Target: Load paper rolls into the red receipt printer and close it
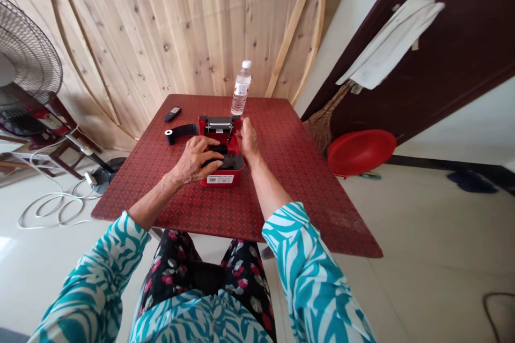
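Observation:
A small red and black label printer (pixel 221 177) stands on the table with its lid (pixel 219 125) raised. Over its open body lies my left hand (pixel 198 158), fingers spread and reaching to the dark parts inside. Whether these fingertips pinch anything is hard to see. At the printer's right side my right hand (pixel 248 139) grips its edge near the lid, with some fingers hidden behind it. A roll of black ribbon (pixel 169 138) with a white core rests left of the printer, and a black strip (pixel 185 130) stretches from it to the lid.
Behind the printer stands a clear water bottle (pixel 241 91). A small black device (pixel 173 114) lies at the back left of the red patterned table (pixel 306 209). A fan (pixel 24 59) and coiled cable (pixel 60 203) are at left, a red basin (pixel 362 153) at right.

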Available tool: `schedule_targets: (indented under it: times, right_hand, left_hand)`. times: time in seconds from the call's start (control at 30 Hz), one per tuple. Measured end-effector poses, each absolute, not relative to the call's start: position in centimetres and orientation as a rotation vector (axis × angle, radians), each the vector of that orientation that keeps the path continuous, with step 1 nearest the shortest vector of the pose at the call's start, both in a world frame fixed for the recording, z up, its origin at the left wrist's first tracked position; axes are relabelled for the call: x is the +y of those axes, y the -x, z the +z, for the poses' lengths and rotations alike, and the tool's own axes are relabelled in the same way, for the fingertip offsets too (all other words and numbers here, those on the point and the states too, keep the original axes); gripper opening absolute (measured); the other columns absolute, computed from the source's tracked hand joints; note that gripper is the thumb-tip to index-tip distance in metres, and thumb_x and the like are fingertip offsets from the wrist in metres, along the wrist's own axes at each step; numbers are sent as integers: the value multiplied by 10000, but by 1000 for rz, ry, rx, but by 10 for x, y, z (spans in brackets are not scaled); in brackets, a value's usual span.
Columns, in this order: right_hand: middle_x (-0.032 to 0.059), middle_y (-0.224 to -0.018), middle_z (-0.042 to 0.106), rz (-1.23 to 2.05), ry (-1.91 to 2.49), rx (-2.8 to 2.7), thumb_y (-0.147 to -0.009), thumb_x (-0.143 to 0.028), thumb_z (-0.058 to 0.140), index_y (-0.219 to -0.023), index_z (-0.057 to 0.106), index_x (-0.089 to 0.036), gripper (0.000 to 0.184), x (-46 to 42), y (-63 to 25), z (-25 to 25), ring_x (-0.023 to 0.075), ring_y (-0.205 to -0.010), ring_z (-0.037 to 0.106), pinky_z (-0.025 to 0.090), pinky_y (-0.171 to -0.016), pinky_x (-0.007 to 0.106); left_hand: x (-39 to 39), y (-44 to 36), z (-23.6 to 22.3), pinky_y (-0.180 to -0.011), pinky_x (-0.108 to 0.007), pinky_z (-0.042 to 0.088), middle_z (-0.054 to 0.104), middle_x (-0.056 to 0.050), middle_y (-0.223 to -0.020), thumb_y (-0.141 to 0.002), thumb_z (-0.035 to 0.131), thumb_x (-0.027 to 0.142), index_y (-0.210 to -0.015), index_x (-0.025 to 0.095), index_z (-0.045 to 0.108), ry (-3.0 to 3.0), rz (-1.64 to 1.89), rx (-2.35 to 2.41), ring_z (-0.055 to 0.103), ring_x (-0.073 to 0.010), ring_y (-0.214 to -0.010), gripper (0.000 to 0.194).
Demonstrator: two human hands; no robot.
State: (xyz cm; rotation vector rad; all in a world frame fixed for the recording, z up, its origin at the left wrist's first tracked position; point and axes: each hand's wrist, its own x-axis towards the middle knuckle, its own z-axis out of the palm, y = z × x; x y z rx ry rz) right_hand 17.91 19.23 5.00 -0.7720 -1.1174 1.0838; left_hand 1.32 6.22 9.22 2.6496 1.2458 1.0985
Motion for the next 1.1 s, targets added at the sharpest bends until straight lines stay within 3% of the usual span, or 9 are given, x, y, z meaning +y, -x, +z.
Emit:
schedule_targets:
  times: [0.1, 0.2, 0.47, 0.87, 1.0, 1.1]
  right_hand:
    - [45, -1054, 730, 1096, 790, -1099, -846, -734, 386, -935, 692, -238, 590, 173, -187, 41, 204, -1069, 656, 493, -961, 404]
    - [49, -1153, 697, 1013, 793, -1123, -863, -718, 363, -841, 688, -241, 577, 153, -191, 34, 204, -1126, 629, 477, -992, 405]
    - [54, -1205, 657, 885, 841, -1153, -890, -688, 318, -848, 668, -257, 557, 129, -190, 25, 206, -1164, 590, 424, -1043, 423]
    - [51, -1153, 651, 817, 896, -1191, -896, -664, 307, -821, 664, -262, 543, 124, -191, 21, 208, -1134, 587, 430, -1020, 413]
    - [45, -1136, 664, 827, 899, -1193, -895, -645, 328, -840, 676, -268, 516, 123, -191, 21, 206, -1138, 586, 418, -1047, 413]
    - [46, -1146, 671, 913, 879, -1113, -890, -616, 376, -1004, 672, -275, 466, 124, -188, 15, 201, -1146, 589, 426, -1051, 410]
  left_hand:
    - [58, -15, 93, -1108, -580, 276, 530, -66, -1429, -867, 606, 453, -908, 274, 768, -2668, 1167, 1381, 373, -356, -1359, 244]
    - [58, -14, 90, -1151, -589, 203, 446, -38, -1506, -879, 591, 460, -878, 266, 756, -2647, 1223, 1343, 271, -365, -1433, 255]
    - [54, -1, 60, -1111, -477, 355, 548, -131, -1388, -993, 369, 504, -1218, 206, 594, -2218, 1493, 1414, 479, -248, -1308, 437]
    - [55, -1, 51, -1103, -469, 362, 626, -117, -1277, -1011, 301, 481, -1084, 196, 648, -2224, 1498, 1429, 521, -240, -1245, 455]
    - [52, -1, 45, -1120, -461, 367, 568, -131, -1362, -1013, 272, 506, -1169, 191, 622, -2142, 1501, 1400, 500, -238, -1297, 495]
    - [49, 1, 38, -1119, -469, 380, 411, -163, -1509, -966, 260, 640, -1370, 204, 494, -2109, 1529, 1332, 411, -276, -1393, 639]
